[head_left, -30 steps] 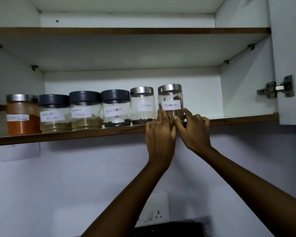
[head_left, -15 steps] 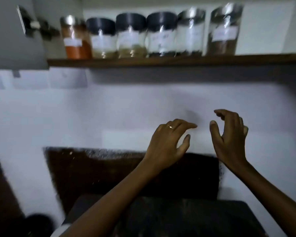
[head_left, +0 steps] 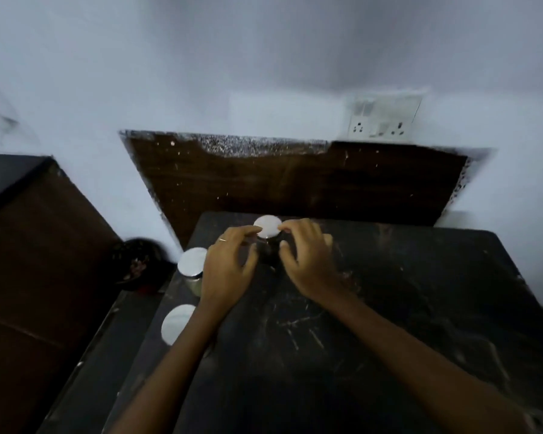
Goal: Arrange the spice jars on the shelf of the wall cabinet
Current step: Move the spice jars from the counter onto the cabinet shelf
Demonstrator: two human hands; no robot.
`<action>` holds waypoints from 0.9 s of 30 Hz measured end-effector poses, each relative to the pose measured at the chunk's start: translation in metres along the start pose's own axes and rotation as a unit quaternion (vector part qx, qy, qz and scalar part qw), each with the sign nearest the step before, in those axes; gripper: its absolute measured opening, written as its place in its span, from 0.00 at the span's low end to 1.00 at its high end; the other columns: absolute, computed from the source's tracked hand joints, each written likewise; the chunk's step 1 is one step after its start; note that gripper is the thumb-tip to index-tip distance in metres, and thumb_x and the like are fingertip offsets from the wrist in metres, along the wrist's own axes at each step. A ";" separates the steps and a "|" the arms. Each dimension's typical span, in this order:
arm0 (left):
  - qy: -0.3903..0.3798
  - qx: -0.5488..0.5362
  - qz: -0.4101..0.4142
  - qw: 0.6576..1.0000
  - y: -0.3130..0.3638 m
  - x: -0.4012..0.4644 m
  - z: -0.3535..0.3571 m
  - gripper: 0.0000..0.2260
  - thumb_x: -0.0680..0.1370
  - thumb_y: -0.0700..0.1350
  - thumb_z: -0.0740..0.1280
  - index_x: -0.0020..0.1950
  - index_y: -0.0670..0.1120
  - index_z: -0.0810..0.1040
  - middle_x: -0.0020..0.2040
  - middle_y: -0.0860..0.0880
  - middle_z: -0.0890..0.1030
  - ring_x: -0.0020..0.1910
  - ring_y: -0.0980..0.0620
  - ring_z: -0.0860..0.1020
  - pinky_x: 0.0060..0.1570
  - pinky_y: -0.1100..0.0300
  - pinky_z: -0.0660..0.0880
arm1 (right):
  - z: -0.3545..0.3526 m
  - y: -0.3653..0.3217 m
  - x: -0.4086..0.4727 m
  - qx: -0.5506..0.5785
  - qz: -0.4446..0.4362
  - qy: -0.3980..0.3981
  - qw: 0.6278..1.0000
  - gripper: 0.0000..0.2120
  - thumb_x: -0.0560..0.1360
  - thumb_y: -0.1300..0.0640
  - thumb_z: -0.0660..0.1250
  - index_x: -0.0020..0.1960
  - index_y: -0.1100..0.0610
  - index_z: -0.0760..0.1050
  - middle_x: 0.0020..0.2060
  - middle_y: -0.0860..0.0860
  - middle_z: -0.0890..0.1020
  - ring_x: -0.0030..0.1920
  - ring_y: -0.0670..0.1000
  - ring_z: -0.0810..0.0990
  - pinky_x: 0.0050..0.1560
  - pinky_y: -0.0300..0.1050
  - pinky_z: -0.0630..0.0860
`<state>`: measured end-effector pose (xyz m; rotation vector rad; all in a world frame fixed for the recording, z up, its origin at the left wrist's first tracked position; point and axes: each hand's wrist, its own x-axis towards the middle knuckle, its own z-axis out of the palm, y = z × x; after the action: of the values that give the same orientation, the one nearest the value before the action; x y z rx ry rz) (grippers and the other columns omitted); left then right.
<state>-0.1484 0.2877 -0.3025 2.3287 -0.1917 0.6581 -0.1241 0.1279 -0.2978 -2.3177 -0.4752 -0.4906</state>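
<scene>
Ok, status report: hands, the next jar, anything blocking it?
Left hand and right hand flank the far jar on the dark counter, fingers curled at its lid; grip unclear. Two more jars wait left. Nothing blocks it.

dim rm: white wall [head_left: 264, 57], socket plate [head_left: 384, 119], dark counter [head_left: 389, 308].

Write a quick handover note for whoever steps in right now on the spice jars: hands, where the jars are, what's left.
Left hand and right hand: fingers curled on either side of the far jar, at its lid; a firm grip can't be told.
Two more steel-lidded jars, the middle jar and the near jar, stand at the left edge of the dark counter.
Shelf out of view.
Left: three jars to go up.
</scene>
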 end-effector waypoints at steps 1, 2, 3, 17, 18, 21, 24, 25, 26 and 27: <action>-0.004 0.004 -0.013 1.000 -0.011 -0.007 -0.004 0.12 0.76 0.41 0.66 0.59 0.49 0.76 0.54 0.53 0.79 0.50 0.62 0.74 0.51 0.65 0.72 | 0.012 -0.007 -0.004 0.003 -0.001 -0.016 1.000 0.11 0.73 0.58 0.62 0.56 0.55 0.74 0.51 0.50 0.77 0.51 0.51 0.74 0.51 0.49 0.67; -0.008 0.006 -0.027 1.000 -0.024 -0.015 -0.009 0.12 0.76 0.42 0.66 0.59 0.49 0.76 0.54 0.53 0.79 0.50 0.62 0.75 0.51 0.65 0.72 | 0.024 -0.013 -0.009 0.005 -0.001 -0.034 0.999 0.12 0.73 0.58 0.62 0.56 0.55 0.74 0.51 0.51 0.78 0.51 0.51 0.74 0.51 0.50 0.68; -0.012 0.005 -0.045 0.999 -0.036 -0.023 -0.013 0.12 0.75 0.42 0.65 0.59 0.49 0.76 0.54 0.54 0.79 0.50 0.61 0.75 0.51 0.64 0.72 | 0.036 -0.018 -0.012 0.007 0.000 -0.053 0.999 0.12 0.73 0.58 0.62 0.57 0.54 0.74 0.52 0.50 0.78 0.52 0.51 0.74 0.52 0.50 0.68; -0.012 -0.127 -0.406 0.905 -0.136 -0.116 -0.043 0.11 0.80 0.40 0.60 0.59 0.42 0.76 0.57 0.46 0.78 0.56 0.49 0.76 0.53 0.58 0.73 | 0.152 -0.071 -0.069 0.044 0.018 -0.316 0.948 0.25 0.73 0.51 0.65 0.68 0.53 0.66 0.64 0.51 0.70 0.63 0.54 0.69 0.59 0.52 0.66; -0.021 -0.146 -0.425 0.893 -0.137 -0.120 -0.043 0.11 0.81 0.41 0.58 0.59 0.41 0.76 0.55 0.47 0.78 0.56 0.48 0.76 0.50 0.61 0.72 | 0.156 -0.072 -0.072 0.044 0.021 -0.336 0.940 0.27 0.72 0.50 0.66 0.69 0.53 0.64 0.66 0.51 0.69 0.64 0.54 0.69 0.60 0.53 0.66; -0.051 -0.178 -0.472 0.862 -0.137 -0.128 -0.037 0.13 0.82 0.46 0.54 0.56 0.43 0.77 0.51 0.48 0.78 0.48 0.54 0.77 0.40 0.68 0.69 | 0.163 -0.073 -0.077 0.062 0.045 -0.386 0.919 0.36 0.70 0.49 0.70 0.74 0.53 0.58 0.70 0.51 0.64 0.68 0.55 0.66 0.64 0.54 0.68; -0.024 -0.193 -0.516 0.834 -0.135 -0.131 -0.031 0.12 0.82 0.49 0.54 0.54 0.47 0.75 0.51 0.48 0.77 0.42 0.59 0.75 0.42 0.63 0.75 | 0.170 -0.074 -0.080 0.044 0.048 -0.412 0.909 0.44 0.68 0.48 0.72 0.76 0.52 0.51 0.71 0.52 0.61 0.67 0.57 0.66 0.62 0.55 0.69; -0.019 -0.212 -0.534 0.819 -0.132 -0.130 -0.029 0.12 0.82 0.50 0.54 0.54 0.47 0.75 0.54 0.47 0.78 0.45 0.55 0.77 0.47 0.55 0.78 | 0.171 -0.073 -0.080 0.033 0.051 -0.415 0.908 0.46 0.67 0.48 0.73 0.76 0.52 0.50 0.71 0.53 0.61 0.67 0.58 0.66 0.61 0.56 0.69; -0.026 -0.224 -0.546 0.806 -0.128 -0.129 -0.027 0.14 0.82 0.52 0.53 0.57 0.47 0.75 0.57 0.46 0.78 0.49 0.51 0.78 0.53 0.48 0.77 | 0.172 -0.072 -0.081 0.028 0.059 -0.413 0.908 0.47 0.66 0.47 0.74 0.76 0.53 0.50 0.71 0.54 0.62 0.67 0.59 0.66 0.60 0.56 0.69; -0.037 -0.233 -0.552 0.800 -0.123 -0.128 -0.024 0.17 0.82 0.53 0.53 0.61 0.47 0.74 0.59 0.46 0.77 0.54 0.49 0.77 0.56 0.45 0.76 | 0.171 -0.070 -0.081 0.026 0.070 -0.408 0.910 0.47 0.66 0.48 0.74 0.76 0.54 0.51 0.70 0.55 0.63 0.66 0.60 0.66 0.60 0.56 0.69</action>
<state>-0.2300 0.3897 -0.4255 1.5783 0.8364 -0.0930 -0.1904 0.2808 -0.4123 -2.3998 -0.6788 0.5956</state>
